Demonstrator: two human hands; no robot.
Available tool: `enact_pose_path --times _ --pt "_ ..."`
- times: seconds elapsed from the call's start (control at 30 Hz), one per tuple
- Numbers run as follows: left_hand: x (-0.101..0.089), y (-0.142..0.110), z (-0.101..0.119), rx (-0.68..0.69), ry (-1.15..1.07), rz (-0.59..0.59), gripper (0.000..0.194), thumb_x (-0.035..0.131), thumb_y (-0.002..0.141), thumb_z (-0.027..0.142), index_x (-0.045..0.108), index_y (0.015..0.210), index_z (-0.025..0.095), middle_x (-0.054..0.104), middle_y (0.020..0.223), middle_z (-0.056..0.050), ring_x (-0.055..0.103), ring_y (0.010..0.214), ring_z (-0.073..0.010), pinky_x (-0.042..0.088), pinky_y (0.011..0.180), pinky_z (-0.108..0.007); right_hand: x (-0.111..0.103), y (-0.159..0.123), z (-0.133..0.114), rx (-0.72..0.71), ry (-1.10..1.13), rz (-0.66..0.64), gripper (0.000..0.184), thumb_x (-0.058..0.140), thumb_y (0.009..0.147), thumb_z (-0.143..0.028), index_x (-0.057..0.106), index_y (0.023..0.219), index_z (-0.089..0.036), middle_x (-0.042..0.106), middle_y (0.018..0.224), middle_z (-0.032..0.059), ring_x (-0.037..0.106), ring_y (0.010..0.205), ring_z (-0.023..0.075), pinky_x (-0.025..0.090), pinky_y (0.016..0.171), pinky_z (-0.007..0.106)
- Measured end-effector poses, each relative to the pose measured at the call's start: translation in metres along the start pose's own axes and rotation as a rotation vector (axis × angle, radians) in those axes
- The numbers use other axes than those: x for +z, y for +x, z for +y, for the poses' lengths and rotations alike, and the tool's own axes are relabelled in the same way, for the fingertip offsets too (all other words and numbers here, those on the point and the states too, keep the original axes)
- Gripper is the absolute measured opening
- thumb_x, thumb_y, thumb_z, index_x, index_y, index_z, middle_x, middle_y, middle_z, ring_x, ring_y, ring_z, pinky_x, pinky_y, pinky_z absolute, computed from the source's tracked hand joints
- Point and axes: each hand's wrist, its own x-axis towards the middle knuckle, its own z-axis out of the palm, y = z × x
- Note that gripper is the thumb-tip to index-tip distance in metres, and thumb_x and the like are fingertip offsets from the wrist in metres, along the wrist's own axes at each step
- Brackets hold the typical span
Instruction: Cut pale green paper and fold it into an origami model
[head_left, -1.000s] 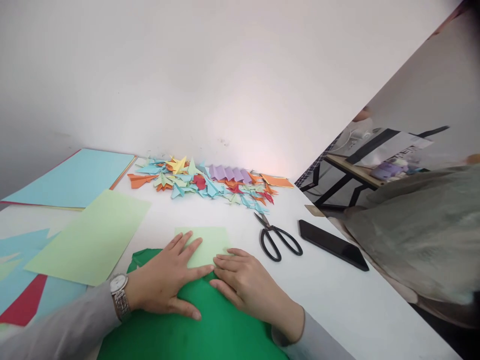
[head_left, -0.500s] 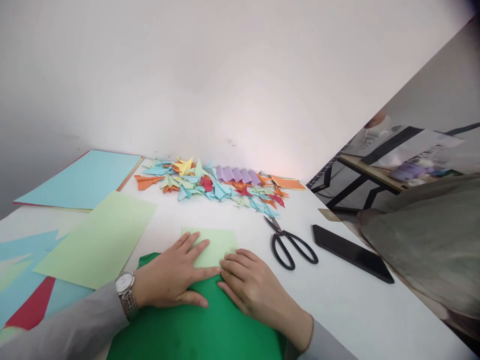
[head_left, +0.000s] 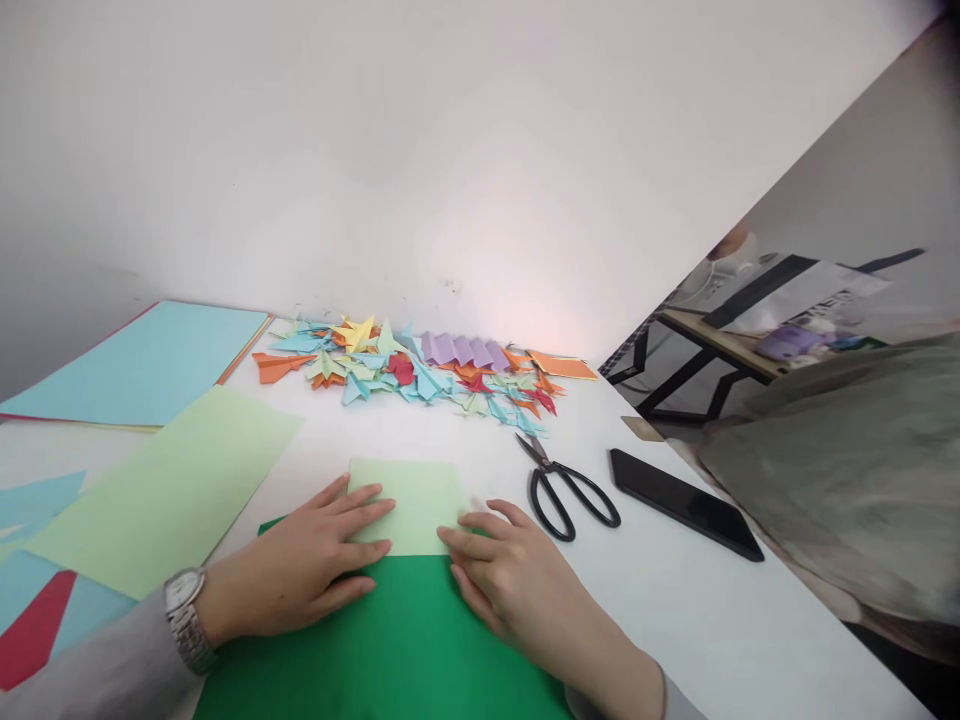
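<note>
A light green piece of paper [head_left: 411,505] lies flat at the table's front, its near edge against a green surface [head_left: 397,640]. On its left side rests my left hand [head_left: 315,555], fingers spread, with a wristwatch on the wrist. At the paper's lower right corner is my right hand [head_left: 510,575], its fingertips touching the edge and its fingers loosely stretched out. Neither hand grips the paper. To the right of my right hand lie black-handled scissors [head_left: 559,490], their blades slightly apart.
Folded paper pieces [head_left: 405,370] of many colours are heaped along the wall. Blue sheets [head_left: 142,360] are stacked at the back left, with a larger light green sheet [head_left: 172,490] in front. A black phone-like slab [head_left: 686,505] lies right; a person's clothed body [head_left: 840,480] is beyond.
My left hand has slid left across the paper, baring more of it. My right hand stays at the lower right corner, and the view has shifted slightly.
</note>
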Motion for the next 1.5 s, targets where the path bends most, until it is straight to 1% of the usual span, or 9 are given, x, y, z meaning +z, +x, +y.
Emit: enact_pose_path --times 0.33,0.53,0.87,0.97,1.07,1.13,1.2,1.3,1.5 --pt "-0.009 -0.025 -0.008 -0.095 0.064 0.001 0.027 0.046 0.091 0.025 0.065 0.107 0.036 0.050 0.137 0.004 0.033 0.134 -0.0218 0.033 0.108 -0.045 -0.007 -0.012 0.014 0.173 -0.034 0.008 0.028 0.053 0.082 -0.014 0.061 0.056 -0.019 0.071 0.068 0.0003 0.062 0.064 0.0155 0.034 0.095 0.044" --pt "-0.008 -0.022 -0.005 -0.072 0.079 0.012 0.024 0.046 0.092 0.028 0.068 0.100 0.031 0.053 0.134 0.003 0.039 0.131 -0.0224 0.036 0.106 -0.046 0.010 0.004 0.003 -0.056 0.037 0.082 0.022 0.056 0.087 -0.031 0.064 0.104 -0.019 0.067 0.111 0.0081 0.058 0.102 0.0228 0.042 0.089 0.039" --pt "-0.011 -0.054 -0.009 -0.047 0.165 0.010 0.031 0.047 0.089 0.022 0.060 0.116 0.032 0.056 0.131 0.002 0.035 0.133 -0.0215 0.029 0.110 -0.045 0.020 0.009 0.001 -0.076 0.032 0.056 0.015 0.055 0.089 -0.027 0.067 0.094 -0.020 0.070 0.103 0.0053 0.061 0.097 0.0206 0.048 0.081 0.034" --pt "-0.016 -0.059 -0.010 -0.061 0.184 0.047 0.027 0.047 0.089 0.021 0.066 0.104 0.031 0.058 0.129 0.002 0.040 0.130 -0.0209 0.033 0.108 -0.043 0.022 0.009 0.001 -0.142 0.010 0.072 0.015 0.054 0.089 -0.027 0.066 0.092 -0.019 0.070 0.100 0.0059 0.062 0.096 0.0206 0.050 0.081 0.033" --pt "-0.020 -0.045 -0.004 -0.122 0.178 0.135 0.026 0.046 0.090 0.023 0.069 0.076 0.024 0.058 0.128 -0.001 0.044 0.126 -0.0225 0.035 0.106 -0.043 0.026 0.011 0.000 -0.191 -0.038 0.117 0.018 0.048 0.092 -0.023 0.064 0.092 -0.016 0.071 0.096 0.0075 0.063 0.093 0.0212 0.051 0.077 0.033" --pt "-0.018 -0.028 0.001 -0.106 0.180 0.163 0.020 0.051 0.088 0.027 0.065 0.101 0.022 0.059 0.126 -0.005 0.045 0.124 -0.0240 0.039 0.102 -0.042 0.027 0.012 0.000 -0.188 -0.039 0.163 0.019 0.045 0.093 -0.021 0.063 0.093 -0.015 0.071 0.092 0.0067 0.064 0.089 0.0202 0.051 0.074 0.031" --pt "-0.014 -0.009 0.004 -0.083 0.217 0.138 0.037 0.059 0.083 0.031 0.056 0.117 0.017 0.059 0.124 -0.009 0.048 0.120 -0.0275 0.041 0.098 -0.045 0.027 0.013 0.000 -0.180 -0.031 0.189 0.019 0.043 0.094 -0.020 0.062 0.094 -0.015 0.072 0.089 0.0064 0.065 0.086 0.0184 0.051 0.072 0.029" --pt "-0.004 0.016 0.004 -0.060 0.309 0.166 0.015 0.053 0.084 0.013 0.064 0.092 0.018 0.066 0.110 -0.008 0.055 0.109 -0.0253 0.044 0.090 -0.042 0.025 0.016 0.003 -0.146 -0.054 0.212 0.021 0.040 0.094 -0.018 0.061 0.091 -0.015 0.071 0.089 0.0073 0.065 0.079 0.0164 0.050 0.069 0.028" --pt "0.009 0.041 0.008 -0.023 0.429 0.266 0.018 0.048 0.082 0.005 0.064 0.080 0.013 0.068 0.094 -0.010 0.059 0.093 -0.0240 0.045 0.077 -0.039 0.025 0.036 -0.006 -0.104 -0.153 0.210 0.018 0.043 0.091 -0.012 0.060 0.086 -0.013 0.068 0.078 0.0065 0.062 0.074 0.0172 0.046 0.066 0.029"
